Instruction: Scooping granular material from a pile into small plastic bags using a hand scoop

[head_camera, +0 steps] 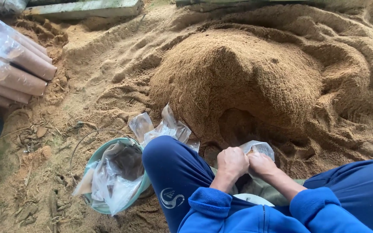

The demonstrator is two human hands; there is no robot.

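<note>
My left hand point(231, 163) and my right hand point(260, 165) are closed side by side on the mouth of a clear plastic bag point(260, 148), held low between my knees in blue trousers. Right in front of them rises a big heap of brown sawdust point(242, 73) with a scooped hollow at its foot. The lower part of the bag is hidden behind my hands.
A green bucket point(98, 156) with loose clear bags stands left of my left knee. More empty bags point(165, 127) lie on the sawdust. Several filled plastic-wrapped cylinders point(14, 64) are stacked at the far left. A wooden board point(87, 7) lies along the top edge.
</note>
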